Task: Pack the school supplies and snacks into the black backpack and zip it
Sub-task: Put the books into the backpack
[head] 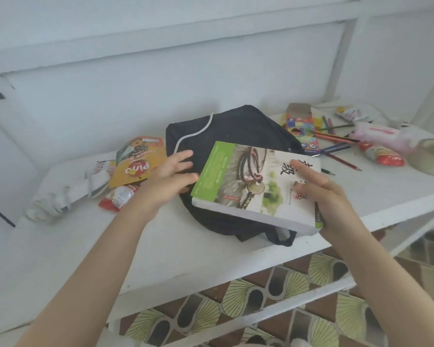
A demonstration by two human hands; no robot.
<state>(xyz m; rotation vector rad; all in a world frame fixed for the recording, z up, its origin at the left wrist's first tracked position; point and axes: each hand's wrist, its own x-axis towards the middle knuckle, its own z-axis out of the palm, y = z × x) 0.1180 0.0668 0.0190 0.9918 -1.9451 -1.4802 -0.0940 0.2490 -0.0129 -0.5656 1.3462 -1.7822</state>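
The white table (161,246) is stretching across mid-frame, the black backpack (236,128) lying flat at its centre, no open mouth showing. The right hand (321,204) is gripping the book (251,181) above it; the left hand (168,176) is spreading beside. Snack packets (135,161) left, coloured pencils (336,144) upper right, all waiting. Packing is barely starting.

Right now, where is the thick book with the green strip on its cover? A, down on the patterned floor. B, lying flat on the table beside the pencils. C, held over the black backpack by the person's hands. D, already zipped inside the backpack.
C: the book is tilted above the black backpack, gripped by the right hand with the left hand at its green edge.
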